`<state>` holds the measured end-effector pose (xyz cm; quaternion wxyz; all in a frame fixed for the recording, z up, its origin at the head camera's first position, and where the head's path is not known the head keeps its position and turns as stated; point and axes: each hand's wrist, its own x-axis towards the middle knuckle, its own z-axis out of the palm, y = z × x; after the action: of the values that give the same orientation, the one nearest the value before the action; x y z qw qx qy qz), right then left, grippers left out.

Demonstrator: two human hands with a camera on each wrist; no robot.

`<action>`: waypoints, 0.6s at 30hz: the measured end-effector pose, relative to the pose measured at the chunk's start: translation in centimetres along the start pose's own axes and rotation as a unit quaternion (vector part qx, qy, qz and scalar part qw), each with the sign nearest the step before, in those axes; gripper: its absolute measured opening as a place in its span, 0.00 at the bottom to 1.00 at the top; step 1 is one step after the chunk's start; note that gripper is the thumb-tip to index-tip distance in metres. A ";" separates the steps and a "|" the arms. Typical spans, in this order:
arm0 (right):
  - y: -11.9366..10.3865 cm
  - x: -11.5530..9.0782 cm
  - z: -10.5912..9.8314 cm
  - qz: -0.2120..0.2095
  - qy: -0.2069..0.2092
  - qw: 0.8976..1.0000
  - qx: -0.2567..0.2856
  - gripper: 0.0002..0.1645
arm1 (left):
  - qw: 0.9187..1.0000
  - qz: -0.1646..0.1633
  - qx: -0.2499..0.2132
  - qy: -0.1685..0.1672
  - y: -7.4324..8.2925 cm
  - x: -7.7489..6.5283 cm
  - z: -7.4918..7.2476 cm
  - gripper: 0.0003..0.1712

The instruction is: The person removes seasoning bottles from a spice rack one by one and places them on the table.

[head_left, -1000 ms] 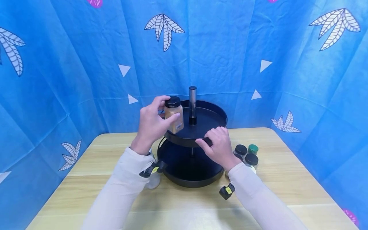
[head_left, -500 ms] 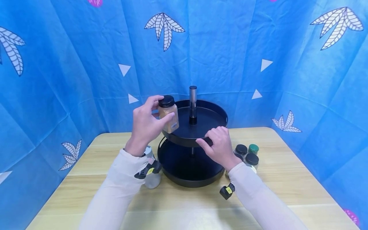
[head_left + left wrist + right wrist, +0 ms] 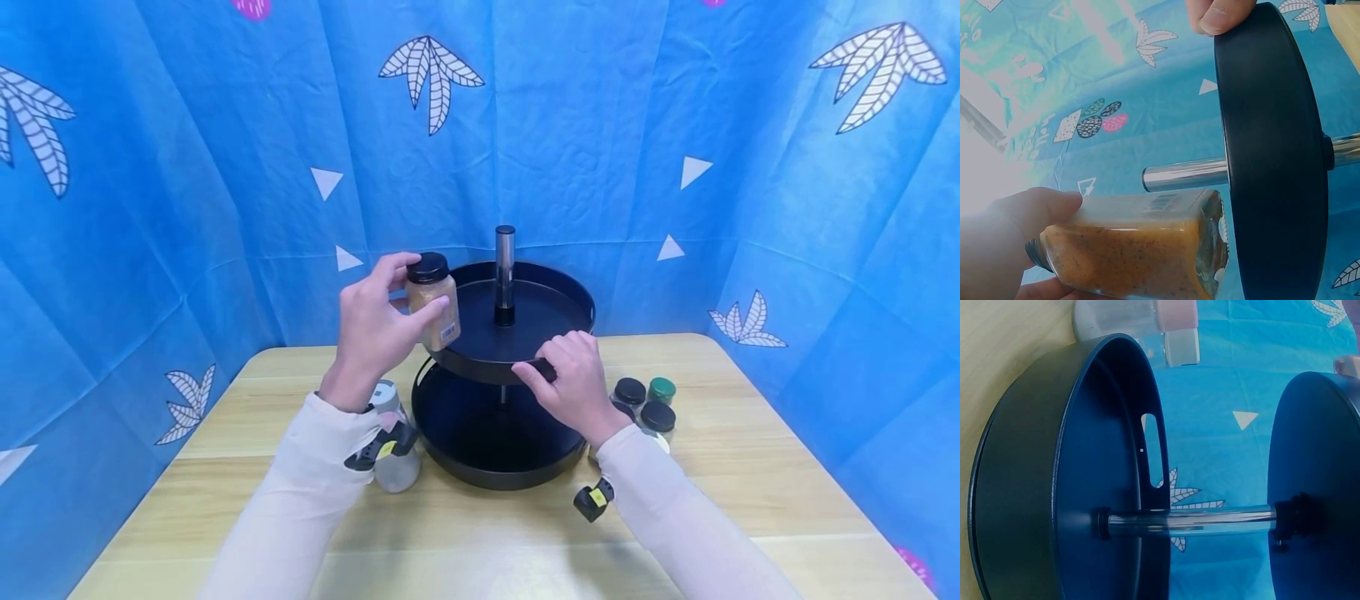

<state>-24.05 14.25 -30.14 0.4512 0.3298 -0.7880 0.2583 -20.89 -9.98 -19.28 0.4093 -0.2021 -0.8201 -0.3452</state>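
Note:
In my left hand (image 3: 375, 321) is a glass spice jar (image 3: 437, 312) with a black lid, thumb on the near side and fingers up by the lid. It is held slightly tilted over the left rim of the upper tray (image 3: 480, 367) of a black two-tier stand. The left wrist view shows orange-brown powder in the jar (image 3: 1129, 256), its base close to that tray (image 3: 1272, 162). My right hand (image 3: 573, 379) grips the upper tray's front right rim, thumb in front. Below it sits the deeper-looking lower tray (image 3: 495, 478), joined by a chrome pole (image 3: 1222, 522).
Several jars with black lids (image 3: 657, 415) and one green lid (image 3: 662, 387) stand right of the stand, partly behind my right wrist. A clear container (image 3: 397, 471) with a pale lid is at its left, partly covered by my left wrist. A blue patterned curtain (image 3: 600, 125) surrounds the wooden table.
My left hand has drawn the spice jar leftward, from over the upper tray to its left rim. My right hand and the stand have stayed put.

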 end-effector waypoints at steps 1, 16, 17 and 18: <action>0.0 0.0 0.0 0.000 0.000 1.000 0.001 0.38 | 1.000 0.000 0.001 0.000 0.0 0.0 0.0 0.31; -0.1 -0.1 0.0 0.000 -0.004 1.000 -0.005 0.38 | 1.000 -0.003 0.001 0.005 -0.6 -0.5 -0.7 0.31; -0.1 -0.1 0.0 0.001 -0.004 1.000 -0.004 0.38 | 1.000 -0.004 0.001 0.005 -0.7 -0.5 -0.8 0.31; -0.1 -0.1 0.0 0.002 -0.004 1.000 -0.005 0.38 | 1.000 -0.005 0.000 0.005 -0.7 -0.5 -0.8 0.31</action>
<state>-23.94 14.19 -30.18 0.4489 0.3274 -0.7916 0.2541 -20.61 -11.10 -19.67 0.4116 -0.1967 -0.8192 -0.3476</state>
